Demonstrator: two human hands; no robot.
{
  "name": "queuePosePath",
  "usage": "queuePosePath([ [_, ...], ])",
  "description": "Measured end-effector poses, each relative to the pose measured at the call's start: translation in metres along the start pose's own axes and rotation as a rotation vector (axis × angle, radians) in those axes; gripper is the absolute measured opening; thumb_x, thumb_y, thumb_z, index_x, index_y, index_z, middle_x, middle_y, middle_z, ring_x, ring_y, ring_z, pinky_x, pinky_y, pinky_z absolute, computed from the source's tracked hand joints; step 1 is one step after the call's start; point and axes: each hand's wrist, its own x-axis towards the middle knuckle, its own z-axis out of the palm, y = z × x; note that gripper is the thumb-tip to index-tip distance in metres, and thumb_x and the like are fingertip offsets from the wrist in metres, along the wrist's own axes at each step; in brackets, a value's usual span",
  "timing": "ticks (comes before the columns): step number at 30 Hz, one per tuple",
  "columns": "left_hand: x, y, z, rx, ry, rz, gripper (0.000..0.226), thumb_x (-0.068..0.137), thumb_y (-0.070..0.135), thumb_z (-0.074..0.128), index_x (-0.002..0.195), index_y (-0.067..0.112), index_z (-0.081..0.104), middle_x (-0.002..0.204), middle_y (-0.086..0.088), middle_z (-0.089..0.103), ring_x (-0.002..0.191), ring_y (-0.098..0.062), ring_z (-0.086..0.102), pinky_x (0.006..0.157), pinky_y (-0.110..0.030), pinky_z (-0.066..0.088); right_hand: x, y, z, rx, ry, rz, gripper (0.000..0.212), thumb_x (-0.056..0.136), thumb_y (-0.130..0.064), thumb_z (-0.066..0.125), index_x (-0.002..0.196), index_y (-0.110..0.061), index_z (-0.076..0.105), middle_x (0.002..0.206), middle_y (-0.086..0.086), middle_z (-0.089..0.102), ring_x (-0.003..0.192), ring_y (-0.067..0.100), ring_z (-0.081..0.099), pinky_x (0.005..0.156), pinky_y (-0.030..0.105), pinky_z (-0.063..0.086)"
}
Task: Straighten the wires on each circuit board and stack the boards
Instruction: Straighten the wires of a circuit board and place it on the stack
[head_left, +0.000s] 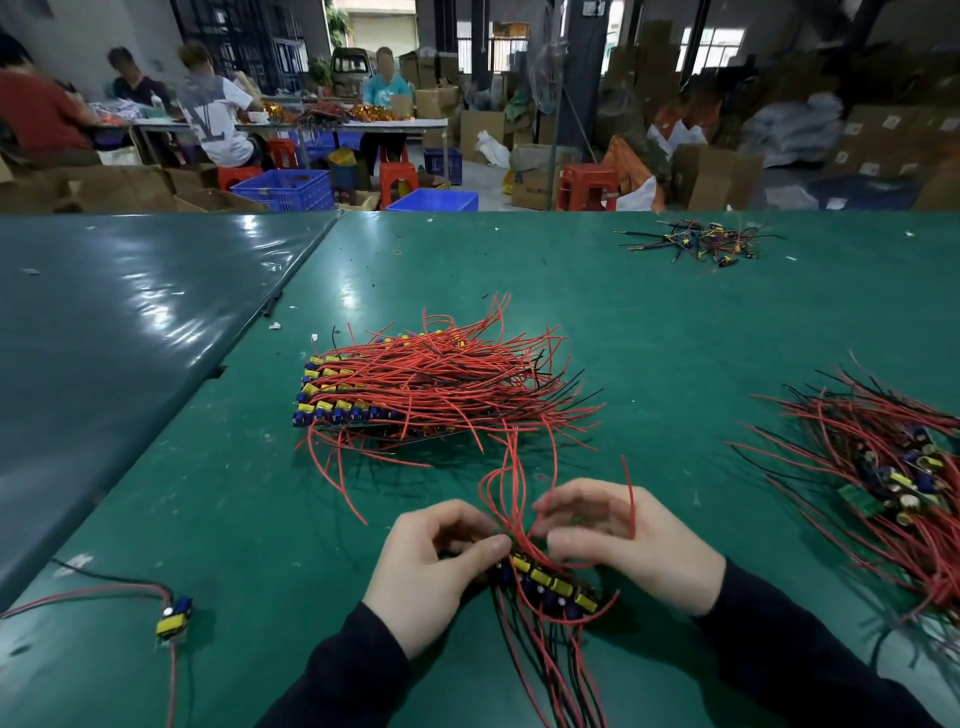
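Observation:
A circuit board strip (558, 590) with yellow and blue parts lies on the green table in front of me, red and black wires running off both its sides. My left hand (431, 566) grips its left end, thumb on top near the wire roots. My right hand (623, 540) curls its fingers around the red wires (511, 483) that rise from the board. A stack of boards (353, 400) with red wires fanned to the right sits further back in the middle.
A tangled heap of boards and wires (893, 478) lies at the right. One single board (174, 616) with wires is at the near left. Loose scraps of wire (698, 241) sit far right. People work at a table in the background.

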Motion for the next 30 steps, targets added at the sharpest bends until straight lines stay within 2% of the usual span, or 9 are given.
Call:
queuePosePath([
  [3, -0.001, 0.001, 0.002, -0.069, 0.011, -0.016, 0.013, 0.074, -0.003, 0.073, 0.067, 0.005, 0.066, 0.059, -0.009, 0.064, 0.053, -0.019, 0.057, 0.048, -0.022, 0.047, -0.003, 0.002, 0.003, -0.136, -0.018, 0.036, 0.032, 0.068, -0.003, 0.080, 0.096, -0.007, 0.064, 0.086, 0.005, 0.071, 0.072, 0.015, 0.061, 0.072, 0.030, 0.051],
  [6, -0.004, 0.002, 0.004, -0.120, -0.005, -0.023, 0.011, 0.072, -0.002, 0.074, 0.070, 0.002, 0.065, 0.063, -0.013, 0.064, 0.053, -0.019, 0.059, 0.047, -0.022, 0.049, -0.004, 0.002, 0.009, -0.183, -0.039, 0.024, 0.018, 0.071, -0.003, 0.079, 0.083, -0.010, 0.068, 0.078, 0.002, 0.069, 0.068, 0.012, 0.058, 0.069, 0.028, 0.047],
  [9, -0.006, 0.006, 0.003, -0.193, -0.060, -0.055, 0.018, 0.067, -0.002, 0.078, 0.079, 0.001, 0.066, 0.067, -0.013, 0.062, 0.058, -0.019, 0.059, 0.050, -0.023, 0.051, -0.005, 0.001, 0.011, -0.177, -0.083, 0.036, 0.014, 0.075, -0.005, 0.077, 0.073, -0.016, 0.068, 0.068, -0.005, 0.063, 0.062, 0.007, 0.052, 0.062, 0.022, 0.042],
  [12, -0.006, 0.010, -0.003, -0.177, -0.153, -0.043, 0.033, 0.055, 0.002, 0.086, 0.083, 0.006, 0.068, 0.068, -0.006, 0.064, 0.063, -0.018, 0.059, 0.057, -0.023, 0.052, -0.006, -0.002, 0.011, -0.133, -0.081, 0.034, 0.012, 0.076, -0.005, 0.076, 0.074, -0.013, 0.069, 0.069, -0.001, 0.062, 0.063, 0.009, 0.051, 0.061, 0.023, 0.041],
  [15, -0.008, 0.016, -0.006, -0.090, -0.240, -0.002, 0.021, 0.060, 0.012, 0.079, 0.079, 0.009, 0.069, 0.074, -0.003, 0.069, 0.070, -0.018, 0.060, 0.066, -0.023, 0.050, -0.008, -0.004, 0.011, -0.067, -0.090, 0.015, 0.010, 0.074, -0.008, 0.076, 0.073, -0.014, 0.068, 0.070, 0.000, 0.062, 0.064, 0.012, 0.051, 0.061, 0.023, 0.042],
  [18, -0.009, 0.019, -0.006, -0.117, -0.224, -0.051, 0.020, 0.060, 0.016, 0.086, 0.073, 0.011, 0.071, 0.072, -0.010, 0.069, 0.061, -0.015, 0.060, 0.054, -0.020, 0.047, -0.008, -0.005, 0.012, -0.014, -0.083, 0.008, 0.010, 0.071, -0.010, 0.077, 0.070, -0.016, 0.069, 0.068, -0.001, 0.061, 0.060, 0.010, 0.051, 0.058, 0.021, 0.042],
  [22, -0.010, 0.021, -0.007, -0.141, -0.249, -0.067, 0.023, 0.059, 0.016, 0.075, 0.074, 0.001, 0.068, 0.070, -0.015, 0.066, 0.055, -0.012, 0.058, 0.050, -0.018, 0.045, -0.008, -0.004, 0.013, -0.022, -0.087, 0.016, 0.012, 0.073, -0.014, 0.079, 0.067, -0.020, 0.071, 0.063, -0.005, 0.062, 0.055, 0.007, 0.052, 0.052, 0.023, 0.043],
  [26, -0.011, 0.020, -0.006, -0.137, -0.267, -0.080, 0.017, 0.065, 0.011, 0.083, 0.069, 0.005, 0.067, 0.066, -0.011, 0.065, 0.054, -0.011, 0.058, 0.051, -0.018, 0.045, -0.010, -0.006, 0.011, -0.045, -0.119, 0.012, 0.013, 0.070, -0.020, 0.080, 0.070, -0.013, 0.068, 0.064, -0.001, 0.061, 0.056, 0.007, 0.052, 0.056, 0.020, 0.043],
  [30, -0.011, 0.019, -0.008, -0.159, -0.307, -0.090, 0.004, 0.063, 0.010, 0.073, 0.063, 0.011, 0.069, 0.063, -0.011, 0.064, 0.053, -0.013, 0.057, 0.052, -0.019, 0.046, -0.012, -0.009, 0.009, -0.099, -0.136, -0.008, 0.024, 0.073, -0.018, 0.075, 0.075, 0.003, 0.065, 0.067, 0.005, 0.057, 0.062, 0.012, 0.048, 0.059, 0.027, 0.039],
])
